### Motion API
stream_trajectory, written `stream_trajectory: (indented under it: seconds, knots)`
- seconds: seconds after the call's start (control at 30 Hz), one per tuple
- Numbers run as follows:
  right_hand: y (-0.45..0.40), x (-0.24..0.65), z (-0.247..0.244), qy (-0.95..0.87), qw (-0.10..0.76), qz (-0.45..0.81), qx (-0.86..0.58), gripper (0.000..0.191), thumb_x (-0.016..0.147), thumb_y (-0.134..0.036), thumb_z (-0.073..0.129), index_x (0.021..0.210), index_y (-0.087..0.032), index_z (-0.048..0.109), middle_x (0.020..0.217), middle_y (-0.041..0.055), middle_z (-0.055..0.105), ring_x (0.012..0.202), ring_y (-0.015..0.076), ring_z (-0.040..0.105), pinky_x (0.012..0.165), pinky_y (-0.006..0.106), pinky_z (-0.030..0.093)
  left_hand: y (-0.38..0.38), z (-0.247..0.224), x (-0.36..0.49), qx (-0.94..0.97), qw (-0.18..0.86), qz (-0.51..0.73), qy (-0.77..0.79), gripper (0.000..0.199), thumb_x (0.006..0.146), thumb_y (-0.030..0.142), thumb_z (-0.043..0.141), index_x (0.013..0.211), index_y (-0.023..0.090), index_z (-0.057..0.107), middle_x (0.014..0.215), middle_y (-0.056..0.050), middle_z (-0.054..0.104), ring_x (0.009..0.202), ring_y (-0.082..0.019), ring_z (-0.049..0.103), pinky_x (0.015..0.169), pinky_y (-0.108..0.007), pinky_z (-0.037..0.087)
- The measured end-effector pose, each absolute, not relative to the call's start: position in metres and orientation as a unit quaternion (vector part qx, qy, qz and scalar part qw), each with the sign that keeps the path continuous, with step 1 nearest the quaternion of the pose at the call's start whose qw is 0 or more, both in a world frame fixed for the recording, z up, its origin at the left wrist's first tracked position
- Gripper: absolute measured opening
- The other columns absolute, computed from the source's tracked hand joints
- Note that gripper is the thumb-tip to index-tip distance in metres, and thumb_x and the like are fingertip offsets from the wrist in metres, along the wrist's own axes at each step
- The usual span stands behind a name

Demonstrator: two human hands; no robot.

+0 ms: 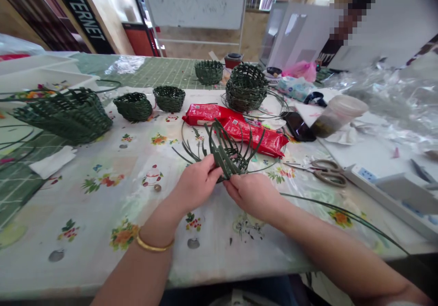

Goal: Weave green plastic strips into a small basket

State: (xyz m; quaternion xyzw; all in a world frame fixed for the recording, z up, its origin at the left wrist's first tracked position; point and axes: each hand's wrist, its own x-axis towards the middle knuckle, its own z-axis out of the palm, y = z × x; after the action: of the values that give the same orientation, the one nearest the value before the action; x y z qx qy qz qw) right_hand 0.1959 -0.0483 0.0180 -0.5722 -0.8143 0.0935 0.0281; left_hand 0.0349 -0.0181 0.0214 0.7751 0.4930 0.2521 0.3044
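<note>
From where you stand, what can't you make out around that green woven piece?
In the head view:
The lower part of the half-woven green basket: hidden by the left hand and right hand.
Printing on the red packets: too small.
Upper-right shape: blurred into blocks.
Right forearm: cut off by the bottom edge.

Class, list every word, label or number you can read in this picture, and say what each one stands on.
"INTERNET": white capitals on the black sign, upper left.
Red plastic packets: printing too blurred to read.
Blue-and-white packet: printing too blurred to read.
</note>
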Motion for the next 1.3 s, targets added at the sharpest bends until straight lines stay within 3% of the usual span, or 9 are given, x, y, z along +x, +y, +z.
stream_trajectory:
  seconds: [0.17, 0.33, 0.47, 0.57, 0.7, 0.87, 0.97, 1.2, 1.3]
  knots:
    - [-0.037, 0.206, 0.017, -0.803, 0.066, 0.124, -0.578, 0.038, 0.093, -0.035, 0.034, 0.071, -0.018, 0.061, 0.067, 0.0059, 0.065, 0.056, 0.014, 0.051, 0.053, 0.028, 0.021, -0.021, 0.015, 0.034, 0.686, 0.497, 0.267, 0.461, 0.02, 0.082, 0.028, 0.053, 0.1, 0.021, 0.054, 0.089, -0.001, 0.065, 0.047, -0.011, 0.062, 0.049, -0.025, 0.049]
    - [-0.034, 0.212, 0.015, -0.833, 0.064, 0.142, -0.531, 0.033, 0.094, -0.034, 0.035, 0.076, -0.017, 0.058, 0.07, 0.0047, 0.063, 0.058, 0.0134, 0.05, 0.054, 0.027, 0.022, -0.017, 0.007, 0.039, 0.672, 0.511, 0.269, 0.464, 0.024, 0.084, 0.032, 0.052, 0.104, 0.019, 0.054, 0.075, 0.0, 0.066, 0.046, -0.012, 0.06, 0.047, -0.025, 0.05]
    - [-0.033, 0.218, 0.016, -0.845, 0.093, 0.191, -0.49, 0.026, 0.094, -0.029, 0.035, 0.083, -0.016, 0.055, 0.074, 0.0048, 0.063, 0.065, 0.0143, 0.053, 0.059, 0.025, 0.03, -0.014, 0.006, 0.037, 0.789, 0.356, 0.265, 0.424, 0.025, 0.089, 0.031, 0.044, 0.1, 0.019, 0.063, 0.095, -0.006, 0.068, 0.071, -0.014, 0.065, 0.063, -0.025, 0.052]
    - [-0.033, 0.222, 0.02, -0.846, 0.106, 0.248, -0.46, 0.021, 0.092, -0.022, 0.036, 0.083, -0.017, 0.054, 0.076, 0.0033, 0.064, 0.07, 0.0139, 0.055, 0.064, 0.025, 0.035, -0.015, 0.006, 0.033, 0.85, 0.189, 0.272, 0.41, 0.024, 0.089, 0.029, 0.045, 0.088, 0.018, 0.066, 0.088, -0.006, 0.069, 0.086, -0.016, 0.064, 0.075, -0.025, 0.05]
    - [-0.036, 0.219, 0.024, -0.841, 0.081, 0.263, -0.465, 0.02, 0.089, -0.018, 0.04, 0.08, -0.019, 0.058, 0.075, 0.0019, 0.066, 0.068, 0.0136, 0.058, 0.061, 0.024, 0.034, -0.02, 0.009, 0.028, 0.878, 0.113, 0.237, 0.399, 0.024, 0.087, 0.036, 0.051, 0.079, 0.02, 0.067, 0.074, -0.004, 0.067, 0.074, -0.015, 0.064, 0.062, -0.021, 0.046]
    - [-0.04, 0.214, 0.023, -0.827, 0.017, 0.128, -0.547, 0.025, 0.09, -0.034, 0.047, 0.085, -0.02, 0.066, 0.075, 0.0064, 0.069, 0.064, 0.0179, 0.058, 0.055, 0.027, 0.028, -0.023, 0.012, 0.03, 0.881, 0.111, 0.208, 0.41, 0.017, 0.084, 0.032, 0.054, 0.08, 0.023, 0.069, 0.073, -0.002, 0.068, 0.073, -0.016, 0.064, 0.06, -0.022, 0.043]
    - [-0.039, 0.222, 0.022, -0.83, 0.007, 0.077, -0.553, 0.021, 0.089, -0.03, 0.051, 0.083, -0.02, 0.068, 0.075, 0.0066, 0.069, 0.065, 0.0179, 0.058, 0.056, 0.029, 0.028, -0.023, 0.011, 0.032, 0.883, 0.082, 0.199, 0.416, 0.017, 0.083, 0.03, 0.054, 0.083, 0.023, 0.069, 0.074, -0.002, 0.07, 0.071, -0.015, 0.064, 0.056, -0.021, 0.041]
    - [-0.043, 0.236, 0.031, -0.812, 0.158, -0.09, -0.555, 0.021, 0.088, -0.026, 0.053, 0.079, -0.02, 0.072, 0.083, 0.0071, 0.067, 0.077, 0.02, 0.053, 0.071, 0.032, 0.035, -0.025, 0.009, 0.035, 0.862, -0.065, 0.252, 0.435, 0.023, 0.084, 0.031, 0.051, 0.078, 0.019, 0.07, 0.068, -0.002, 0.071, 0.06, -0.016, 0.064, 0.048, -0.025, 0.033]
    - [-0.05, 0.232, 0.036, -0.791, 0.207, -0.09, -0.569, 0.022, 0.088, -0.024, 0.052, 0.078, -0.021, 0.072, 0.087, 0.0072, 0.067, 0.08, 0.0203, 0.053, 0.071, 0.033, 0.035, -0.024, 0.009, 0.034, 0.84, -0.091, 0.291, 0.449, 0.021, 0.083, 0.03, 0.054, 0.073, 0.02, 0.069, 0.061, 0.0, 0.069, 0.056, -0.014, 0.063, 0.049, -0.024, 0.034]
